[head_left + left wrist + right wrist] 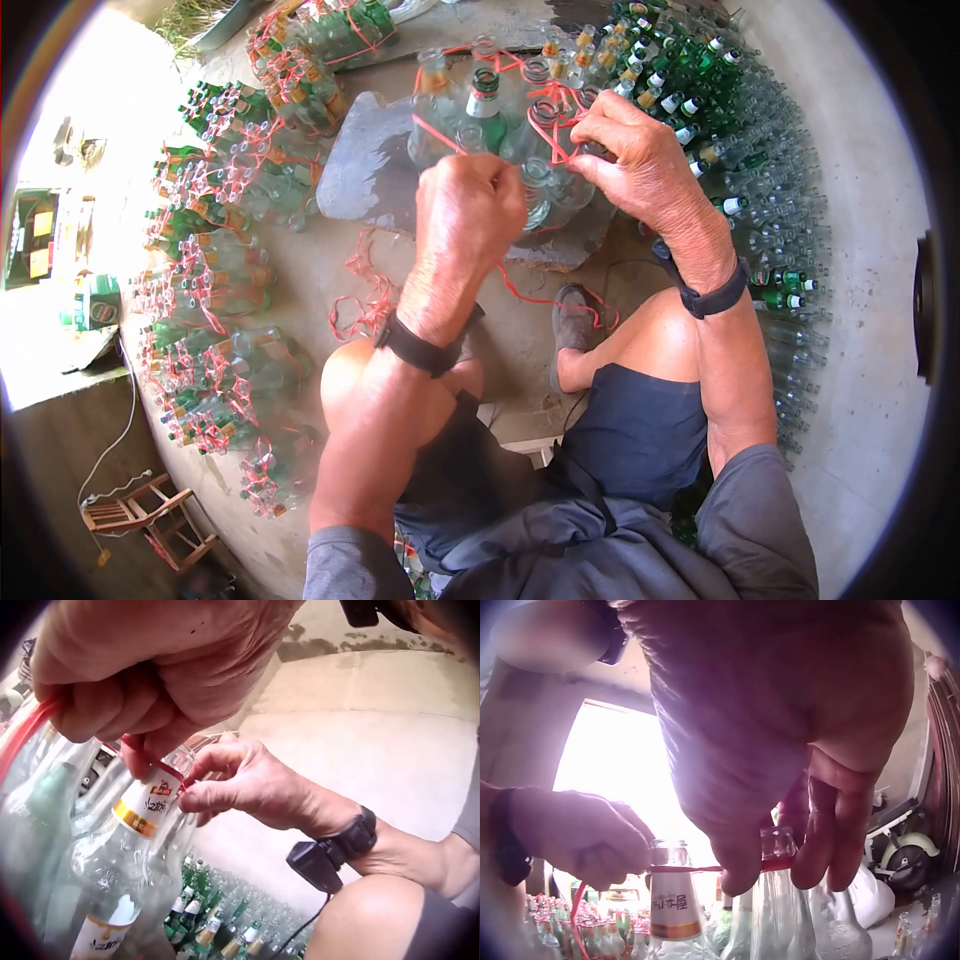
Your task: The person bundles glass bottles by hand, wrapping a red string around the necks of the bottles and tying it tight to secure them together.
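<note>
A cluster of glass bottles stands upright on a dark stone slab (360, 170), among them a green bottle (485, 105). Red plastic strap (437, 134) runs round and between their necks. My left hand (470, 208), fingers curled in a fist, grips the strap at the near side of the cluster. On the right, my right hand (645, 160) pinches the strap between thumb and fingers, close by the bottle mouths. In the left wrist view, the strap crosses the neck of a clear bottle with a white label (146, 799). A second labelled neck (673, 900) shows in the right wrist view.
Strapped bundles of bottles (230, 180) line the left side. Many loose green and clear bottles (690, 90) crowd the right, along a pale wall (870, 300). Loose red strap (365, 285) lies on the floor near a shoe (574, 325). A wooden chair (140, 510) is at lower left.
</note>
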Action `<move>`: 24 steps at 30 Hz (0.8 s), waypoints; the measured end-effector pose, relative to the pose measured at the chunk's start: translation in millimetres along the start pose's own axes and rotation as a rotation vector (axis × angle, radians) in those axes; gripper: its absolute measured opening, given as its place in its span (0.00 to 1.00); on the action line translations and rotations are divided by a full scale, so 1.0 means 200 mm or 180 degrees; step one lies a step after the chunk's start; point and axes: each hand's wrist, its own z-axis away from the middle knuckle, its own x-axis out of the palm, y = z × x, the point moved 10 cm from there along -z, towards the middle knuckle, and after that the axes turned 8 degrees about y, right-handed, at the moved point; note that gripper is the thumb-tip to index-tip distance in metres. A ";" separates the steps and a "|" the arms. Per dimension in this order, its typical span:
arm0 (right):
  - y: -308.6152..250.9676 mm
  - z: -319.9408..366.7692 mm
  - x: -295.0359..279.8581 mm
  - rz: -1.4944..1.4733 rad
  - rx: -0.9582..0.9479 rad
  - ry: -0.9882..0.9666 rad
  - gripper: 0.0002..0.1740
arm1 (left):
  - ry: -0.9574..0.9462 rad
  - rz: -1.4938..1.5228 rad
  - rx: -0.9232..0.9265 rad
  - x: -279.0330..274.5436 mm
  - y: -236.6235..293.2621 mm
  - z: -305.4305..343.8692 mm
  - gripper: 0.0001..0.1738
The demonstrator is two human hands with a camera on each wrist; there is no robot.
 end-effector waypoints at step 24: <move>0.12 -0.02 0.01 -0.0142 0.0154 -0.0007 0.20 | 0.0361 0.0707 -0.0301 0.01 0.01 0.15 0.04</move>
